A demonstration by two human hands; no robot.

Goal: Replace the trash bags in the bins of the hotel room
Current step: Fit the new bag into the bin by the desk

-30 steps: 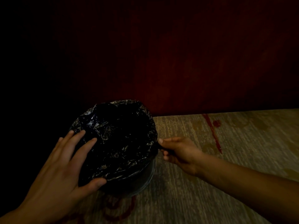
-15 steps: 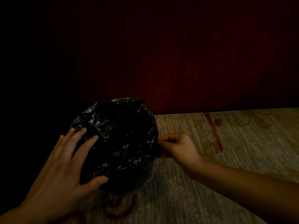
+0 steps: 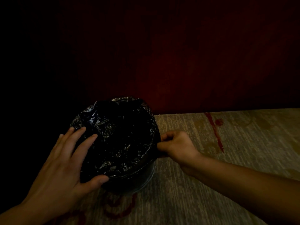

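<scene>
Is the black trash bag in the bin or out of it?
In: the black trash bag lines the bin, its edge folded over the rim. The right hand pinches that edge.

One bin [image 3: 146,179], one bag [image 3: 120,140], two hands.

A beige, finely striped carpeted floor [image 3: 227,168] with dark red looping and streaked markings is seen across the lower and right parts of the frame. It is bounded at the top by a dark red wall [image 3: 178,62]. A small round bin lined with a crinkled black plastic bag [image 3: 116,140] is stood directly on the floor, left of centre, close against the wall.
</scene>
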